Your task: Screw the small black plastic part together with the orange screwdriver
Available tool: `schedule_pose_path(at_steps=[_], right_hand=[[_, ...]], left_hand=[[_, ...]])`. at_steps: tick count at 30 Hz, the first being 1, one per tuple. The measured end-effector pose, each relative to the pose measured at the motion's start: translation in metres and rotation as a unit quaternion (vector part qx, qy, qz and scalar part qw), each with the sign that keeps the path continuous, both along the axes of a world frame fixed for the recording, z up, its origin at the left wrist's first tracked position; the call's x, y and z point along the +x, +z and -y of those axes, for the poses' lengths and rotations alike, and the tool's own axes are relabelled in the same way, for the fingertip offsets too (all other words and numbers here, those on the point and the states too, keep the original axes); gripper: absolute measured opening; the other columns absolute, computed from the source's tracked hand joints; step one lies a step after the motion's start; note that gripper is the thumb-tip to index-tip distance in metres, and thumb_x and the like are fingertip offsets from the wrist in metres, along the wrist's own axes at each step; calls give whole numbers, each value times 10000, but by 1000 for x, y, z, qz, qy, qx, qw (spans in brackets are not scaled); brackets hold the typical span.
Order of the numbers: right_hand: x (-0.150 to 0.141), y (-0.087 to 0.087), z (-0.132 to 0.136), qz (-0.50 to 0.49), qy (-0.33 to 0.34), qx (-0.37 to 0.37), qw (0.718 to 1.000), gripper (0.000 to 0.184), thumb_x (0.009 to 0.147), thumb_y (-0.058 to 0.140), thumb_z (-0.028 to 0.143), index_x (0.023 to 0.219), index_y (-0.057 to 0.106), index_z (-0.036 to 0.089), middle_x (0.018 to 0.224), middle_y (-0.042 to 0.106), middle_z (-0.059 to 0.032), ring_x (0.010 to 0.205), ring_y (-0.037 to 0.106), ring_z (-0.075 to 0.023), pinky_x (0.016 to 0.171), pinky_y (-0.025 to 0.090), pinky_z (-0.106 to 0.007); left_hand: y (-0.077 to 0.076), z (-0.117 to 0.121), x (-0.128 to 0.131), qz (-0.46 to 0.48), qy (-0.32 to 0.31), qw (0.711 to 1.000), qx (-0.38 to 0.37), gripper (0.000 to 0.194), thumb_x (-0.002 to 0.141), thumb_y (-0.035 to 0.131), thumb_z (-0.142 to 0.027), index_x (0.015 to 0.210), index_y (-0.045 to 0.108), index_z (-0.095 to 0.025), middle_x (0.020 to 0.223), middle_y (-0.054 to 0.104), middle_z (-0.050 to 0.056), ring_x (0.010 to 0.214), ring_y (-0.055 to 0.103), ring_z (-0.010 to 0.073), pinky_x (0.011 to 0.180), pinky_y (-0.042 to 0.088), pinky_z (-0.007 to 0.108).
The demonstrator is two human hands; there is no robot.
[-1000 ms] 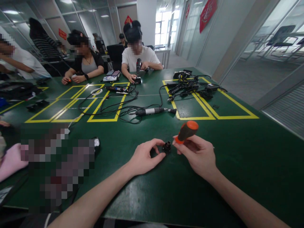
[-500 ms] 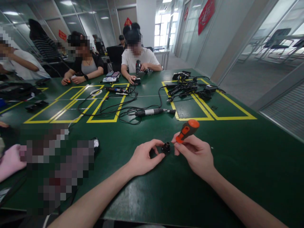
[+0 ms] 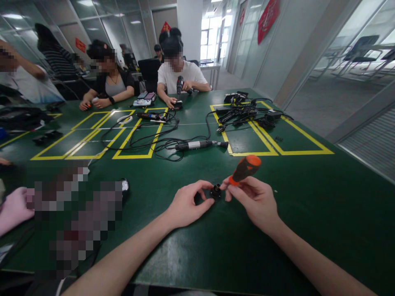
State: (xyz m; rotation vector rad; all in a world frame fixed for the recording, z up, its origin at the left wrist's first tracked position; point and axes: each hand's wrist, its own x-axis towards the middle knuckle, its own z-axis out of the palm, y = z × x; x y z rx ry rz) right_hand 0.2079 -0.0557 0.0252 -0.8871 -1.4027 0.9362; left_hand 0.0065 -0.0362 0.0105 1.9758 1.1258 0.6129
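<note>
Between thumb and fingers, my left hand [image 3: 189,204] grips a small black round part [image 3: 216,192] with a short tube standing up from it, at the table surface. Close on its right, my right hand [image 3: 256,200] pinches a screwdriver [image 3: 246,169] with an orange and dark grey handle. The handle tilts up to the right, its orange end uppermost. The fingers hide the shaft and tip, so I cannot tell whether the tip touches the black part.
Ahead on the green table [image 3: 302,230] lies a grey and black corded rotary tool [image 3: 197,145]. Black cables [image 3: 243,115] are heaped at the back right. Across the table a person [image 3: 182,78] holds a power drill [image 3: 180,86]. A pink-sleeved arm [image 3: 15,209] reaches in at left.
The screwdriver handle has turned slightly in my right hand and leans a little more to the right. My left hand and the black part stay in place.
</note>
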Motion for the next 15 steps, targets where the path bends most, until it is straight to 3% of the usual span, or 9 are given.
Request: schedule_pose_path(at_steps=[7, 15], right_hand=[[1, 6, 0, 49, -33, 19, 998, 224, 848, 810, 365, 714, 727, 206, 727, 685, -32, 511, 588, -132, 463, 546, -271], [1, 8, 1, 51, -12, 12, 999, 275, 911, 743, 443, 777, 740, 204, 706, 721, -42, 495, 610, -138, 472, 556, -273]], left_hand=[[-1, 0, -1, 4, -3, 1000, 4, 315, 908, 665, -299, 1209, 666, -209, 893, 750, 4, 712, 651, 139, 633, 456, 243], [0, 0, -1, -1, 0, 1000, 5, 307, 908, 663, -300, 1201, 672, -212, 914, 752, 8, 724, 654, 142, 633, 461, 243]])
